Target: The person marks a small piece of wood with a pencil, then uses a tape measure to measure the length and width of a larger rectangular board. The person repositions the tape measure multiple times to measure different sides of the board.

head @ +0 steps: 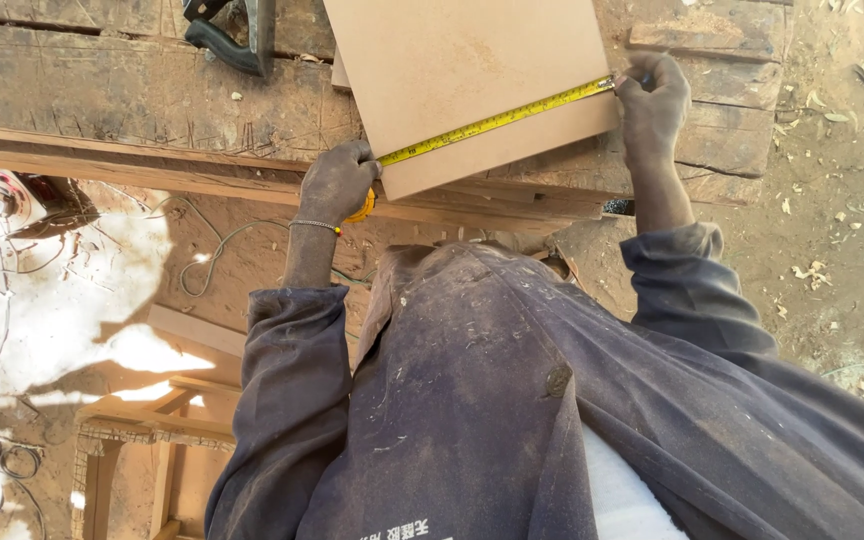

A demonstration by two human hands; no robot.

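A smooth light-brown board (472,60) lies on a rough wooden workbench (132,95). A yellow tape measure blade (497,121) stretches across the board near its front edge. My left hand (335,182) grips the yellow tape measure case at the board's left front corner. My right hand (652,100) pinches the tape's end at the board's right edge. Dark dusty sleeves cover both forearms.
A dark-handled tool (232,35) lies on the bench at the back left. A thin cable (214,255) runs over the dirt floor below. A wooden frame (142,440) stands at lower left. Wood chips litter the ground (842,220) on the right.
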